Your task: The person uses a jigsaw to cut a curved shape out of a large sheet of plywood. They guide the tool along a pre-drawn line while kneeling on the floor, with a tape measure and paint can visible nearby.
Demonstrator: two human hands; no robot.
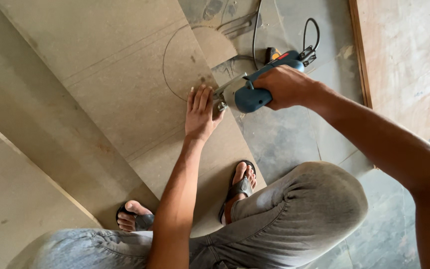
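Observation:
A blue and silver handheld power saw (pixel 249 92) sits at the right edge of a large brown fibreboard panel (pixel 125 89). My right hand (pixel 284 85) grips the saw's handle from above. My left hand (pixel 201 113) lies flat on the panel, fingers together, just left of the saw's front. A curved pencil line (pixel 165 74) is drawn on the board, and a curved cut edge (pixel 225 42) shows beyond the saw. The blade itself is hidden under the saw body.
The saw's black cable (pixel 310 31) loops on the grey tiled floor (pixel 284 139). My sandalled feet (pixel 239 187) rest on the panel's near end. A plywood sheet (pixel 404 55) lies at the right, another board (pixel 11 199) at the lower left.

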